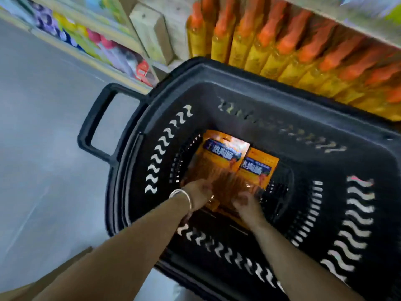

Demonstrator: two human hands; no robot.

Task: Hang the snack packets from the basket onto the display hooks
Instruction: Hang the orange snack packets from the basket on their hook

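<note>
Plainly the grey floor (43, 148) carries everything here. The black basket (325, 118) stands on it, close against a low shelf row of yellow bottles (271, 61) with orange caps, probably so the stock sits within reach of the display being filled. Its handle (91, 124) sticks out to the side, which leaves the mouth free for both arms.

The snack packets (225, 153) lie flat on the basket's bottom. They are orange, side by side and partly overlapping, with their printed header ends pointing away from the person, so the plain lower ends are nearest the hands. The left hand (197, 192) and the right hand (245, 203) are both at those near ends, close together, likely to gather several packets as one bundle.

The fingers (207, 185) are blurred against the foil, so I cannot tell whether either hand has closed on a packet or only touches it. A thin bangle (181, 190) rings the left wrist. No display hooks are in view.
</note>
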